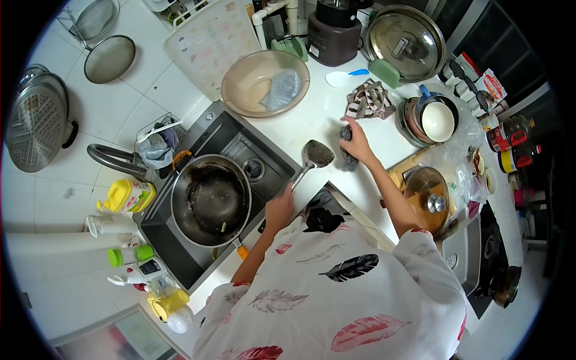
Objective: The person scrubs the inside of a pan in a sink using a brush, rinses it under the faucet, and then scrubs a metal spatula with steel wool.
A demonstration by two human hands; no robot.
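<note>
My left hand (pixel 279 209) is closed around the handle of a metal spatula (pixel 319 154), whose dirty blade extends over the white counter. On the counter to its right, my right hand (pixel 357 143) has its fingers around a dark, crumpled scrubbing pad or cloth (pixel 347 157); its exact kind is unclear. A large wok (pixel 211 201) rests in the grey sink (pixel 180 264), with dark burnt residue and a small pale scrap inside. An orange handle (pixel 242 252) sticks out at the wok's near side.
A beige basin (pixel 265 58) holds a grey mesh cloth. A striped rag (pixel 370 99) lies near stacked bowls (pixel 438 122). To the right stands a lidded pot (pixel 426 198). A curved faucet (pixel 111 153) reaches over the sink, with several bottles (pixel 129 196) along its left side.
</note>
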